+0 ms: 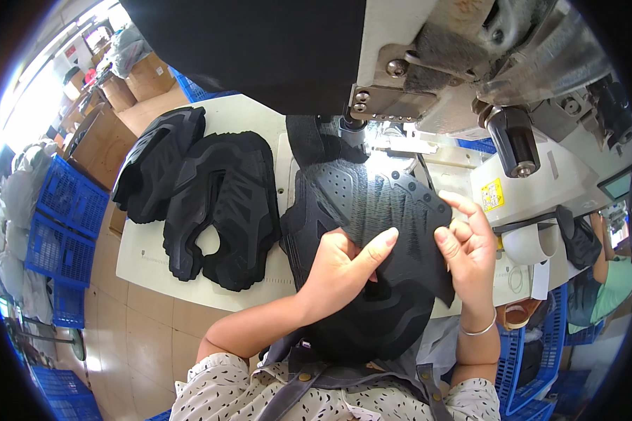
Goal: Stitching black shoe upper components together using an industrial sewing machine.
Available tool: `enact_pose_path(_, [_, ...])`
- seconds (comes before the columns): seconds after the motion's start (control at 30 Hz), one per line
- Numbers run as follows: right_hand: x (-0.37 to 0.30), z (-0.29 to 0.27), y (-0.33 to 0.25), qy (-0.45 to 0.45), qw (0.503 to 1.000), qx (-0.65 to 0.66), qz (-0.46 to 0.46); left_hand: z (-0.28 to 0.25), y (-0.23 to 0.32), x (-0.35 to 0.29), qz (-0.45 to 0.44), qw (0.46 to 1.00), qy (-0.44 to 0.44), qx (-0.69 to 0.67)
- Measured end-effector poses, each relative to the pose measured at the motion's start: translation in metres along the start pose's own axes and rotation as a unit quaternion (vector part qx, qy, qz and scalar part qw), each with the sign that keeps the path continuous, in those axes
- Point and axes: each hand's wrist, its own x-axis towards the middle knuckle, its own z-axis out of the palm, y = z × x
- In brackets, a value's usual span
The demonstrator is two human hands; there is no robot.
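Observation:
A black shoe upper [400, 224], with perforations on one side and eyelet holes along its edge, lies beneath the sewing machine's lit needle area. My left hand [344, 263] is closed on it from the near left, thumb on top and the other fingers mostly hidden underneath. At the upper's right edge, my right hand [468, 245] pinches it between thumb and bent fingers. More black uppers [372, 330] are piled under my forearms and near my lap.
The sewing machine's head [435, 91] hangs over the far side of the work. Stacks of black uppers [239, 203] lie on the white table [144, 259] to the left. Blue crates [67, 196] stand at far left, another blue crate [541, 351] at lower right. Another person's arm [600, 245] shows at far right.

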Motion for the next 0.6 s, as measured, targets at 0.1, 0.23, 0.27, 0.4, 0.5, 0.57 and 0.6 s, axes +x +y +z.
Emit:
enact_pose_path(0.1, [-0.012, 0.006, -0.003, -0.02, 0.999, -0.016, 0.024, 0.002, 0.001, -0.005, 0.049, 0.999, 0.008, 0.005])
enact_pose_path(0.23, [-0.009, -0.016, 0.019, 0.019, 0.992, -0.053, -0.116, -0.015, 0.017, -0.011, -0.03, 0.993, 0.011, -0.116])
enact_pose_path(0.27, [0.001, -0.02, 0.027, 0.02, 0.992, -0.054, -0.116, -0.021, 0.019, -0.009, -0.034, 0.994, -0.006, -0.108])
enact_pose_path(0.4, [0.043, -0.033, 0.058, 0.057, 0.989, -0.096, -0.097, -0.039, 0.031, -0.002, -0.046, 0.992, -0.038, -0.109])
enact_pose_path(0.5, [0.051, -0.04, 0.066, -0.044, 0.999, 0.012, -0.001, -0.051, 0.038, 0.004, -0.052, 0.994, -0.037, -0.093])
enact_pose_path(0.57, [0.051, -0.039, 0.068, -0.05, 0.998, 0.017, -0.019, -0.059, 0.04, 0.008, -0.064, 0.993, -0.06, -0.075])
enact_pose_path(0.6, [0.05, -0.039, 0.066, -0.054, 0.998, 0.018, -0.02, -0.064, 0.041, 0.01, -0.063, 0.994, -0.057, -0.075])
